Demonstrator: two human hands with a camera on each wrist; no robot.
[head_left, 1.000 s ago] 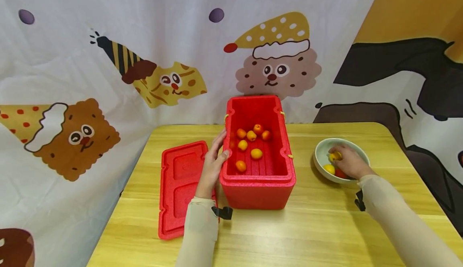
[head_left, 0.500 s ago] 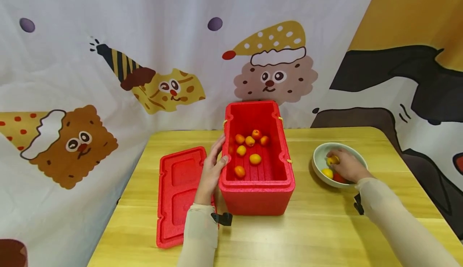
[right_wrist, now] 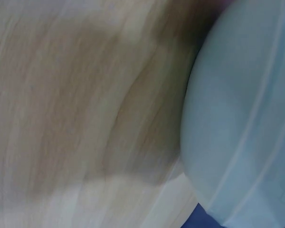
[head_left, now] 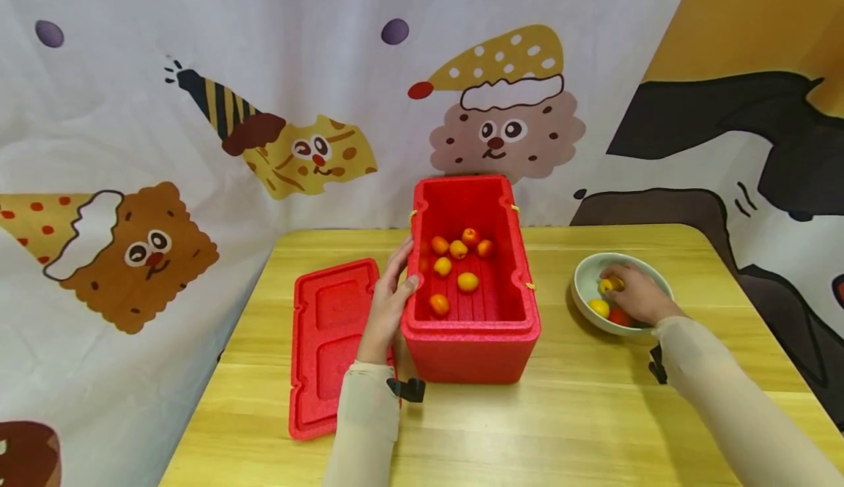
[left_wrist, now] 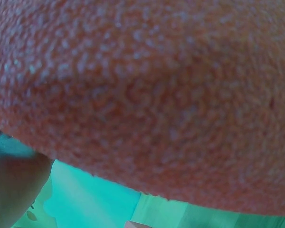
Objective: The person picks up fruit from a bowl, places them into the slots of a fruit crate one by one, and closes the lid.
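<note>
My left hand (head_left: 385, 304) rests against the left side of a red foam box (head_left: 469, 359), its thumb at the rim and its fingers along the outer wall. Several small orange, yellow and red fruits (head_left: 468, 282) lie on the box's floor. Inside a pale green bowl (head_left: 583, 310) on the right, my right hand (head_left: 636, 296) pinches a small yellow fruit (head_left: 608, 285). Another yellow fruit (head_left: 598, 308) and a red fruit (head_left: 621, 317) lie below that hand. The box wall (left_wrist: 147, 104) fills most of the left wrist view; the bowl's outside (right_wrist: 237, 114) shows in the right wrist view.
A red foam lid (head_left: 316, 370) lies on the wooden table (head_left: 481, 436) to the left of the box, partly behind my left forearm. Yellow cord loops (head_left: 530, 285) stick out at the box's sides. A curtain printed with cartoon figures (head_left: 316, 47) hangs behind the table.
The head view dipped and came back, shifting the whole scene slightly. My left hand stays at the box and my right hand stays in the bowl with the yellow fruit.
</note>
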